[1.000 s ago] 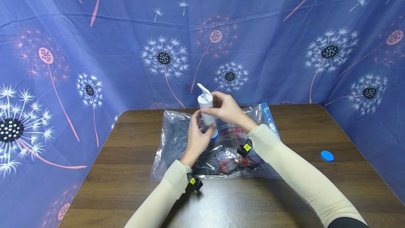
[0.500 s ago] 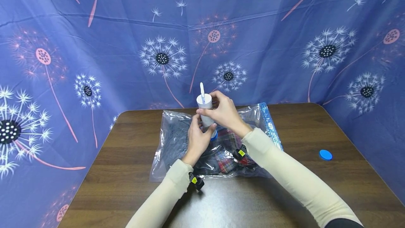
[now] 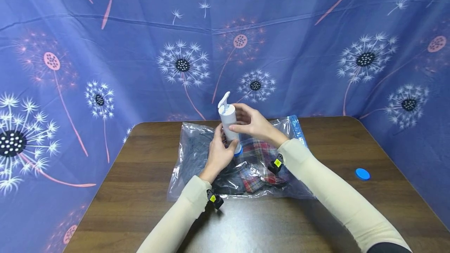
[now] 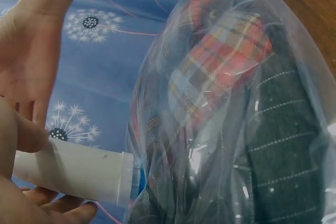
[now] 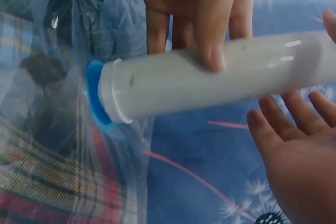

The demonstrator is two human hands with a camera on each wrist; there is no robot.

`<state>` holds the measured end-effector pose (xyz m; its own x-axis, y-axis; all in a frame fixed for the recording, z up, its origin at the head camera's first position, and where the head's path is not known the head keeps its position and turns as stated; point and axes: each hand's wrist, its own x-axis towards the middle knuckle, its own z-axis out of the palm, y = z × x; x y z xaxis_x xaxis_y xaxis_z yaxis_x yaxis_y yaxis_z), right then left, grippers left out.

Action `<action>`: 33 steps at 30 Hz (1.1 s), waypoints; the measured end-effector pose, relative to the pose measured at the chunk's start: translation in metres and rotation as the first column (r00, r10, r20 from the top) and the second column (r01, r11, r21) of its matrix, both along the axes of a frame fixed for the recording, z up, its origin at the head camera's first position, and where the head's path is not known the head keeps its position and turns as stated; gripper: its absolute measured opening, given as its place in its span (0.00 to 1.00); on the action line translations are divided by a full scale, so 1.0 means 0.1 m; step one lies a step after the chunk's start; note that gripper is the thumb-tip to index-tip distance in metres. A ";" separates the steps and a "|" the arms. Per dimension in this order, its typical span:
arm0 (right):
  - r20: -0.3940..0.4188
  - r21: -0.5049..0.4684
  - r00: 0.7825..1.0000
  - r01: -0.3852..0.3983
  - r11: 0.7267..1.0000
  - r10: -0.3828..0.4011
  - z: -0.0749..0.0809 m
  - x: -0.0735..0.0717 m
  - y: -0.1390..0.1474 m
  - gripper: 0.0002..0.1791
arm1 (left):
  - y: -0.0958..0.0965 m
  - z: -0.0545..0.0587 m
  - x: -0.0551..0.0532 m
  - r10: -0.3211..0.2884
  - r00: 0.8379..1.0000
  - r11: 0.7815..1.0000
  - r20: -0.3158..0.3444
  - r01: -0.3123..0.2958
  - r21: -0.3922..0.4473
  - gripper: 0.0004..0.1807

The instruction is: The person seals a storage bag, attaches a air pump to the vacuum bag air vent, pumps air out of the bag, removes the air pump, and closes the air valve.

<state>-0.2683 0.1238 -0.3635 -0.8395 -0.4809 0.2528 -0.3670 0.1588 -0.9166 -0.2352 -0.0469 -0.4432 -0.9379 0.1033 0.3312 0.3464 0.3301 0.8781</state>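
A white hand pump (image 3: 228,118) with a lever-like handle stands on the blue valve (image 3: 239,150) of a clear storage bag (image 3: 176,188). My left hand (image 3: 219,151) holds the pump low down, its thumb pressing the side, as the right wrist view confirms. Higher up, my right hand (image 3: 254,122) is loosely about the cylinder with fairly straight fingers. In the right wrist view its fingertips (image 5: 260,121) lie close along the cylinder's edge; firm contact is hard to judge. Plaid and dark clothes (image 4: 220,66) fill the bag.
A round blue cap (image 3: 362,174) lies on the wooden table (image 3: 140,214) to the right. The bag's blue zip strip (image 3: 298,129) runs along its right side. A blue dandelion-print curtain (image 3: 140,50) hangs behind the table.
The pump's handle has swung round, pointing differently in each frame. My right hand's fingers have loosened from the cylinder and shifted right since half a second ago. The left hand stays on the pump.
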 end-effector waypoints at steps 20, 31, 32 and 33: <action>-0.071 0.053 0.997 0.001 0.999 0.002 -0.02 -0.02 0.03 0.27 | -0.02 0.00 -0.01 -0.021 0.999 0.999 0.036 0.023 -0.038 0.47; -0.164 0.067 0.972 0.184 0.981 -0.171 -0.04 0.12 -0.10 0.30 | 0.06 0.00 0.04 0.090 0.995 0.995 0.030 -0.089 -0.055 0.48; -0.166 0.071 0.969 0.197 0.978 -0.183 -0.04 0.13 -0.11 0.30 | 0.07 0.00 0.04 0.100 0.994 0.994 0.034 -0.098 -0.052 0.48; -0.168 0.076 0.966 0.211 0.975 -0.196 -0.04 0.14 -0.12 0.30 | 0.08 0.00 0.05 0.112 0.993 0.993 0.039 -0.109 -0.052 0.49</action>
<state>-0.2544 0.1118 -0.3676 -0.8749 -0.3313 0.3534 -0.4576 0.3263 -0.8271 -0.2307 -0.0387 -0.4434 -0.9573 0.0135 0.2887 0.2689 0.4077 0.8726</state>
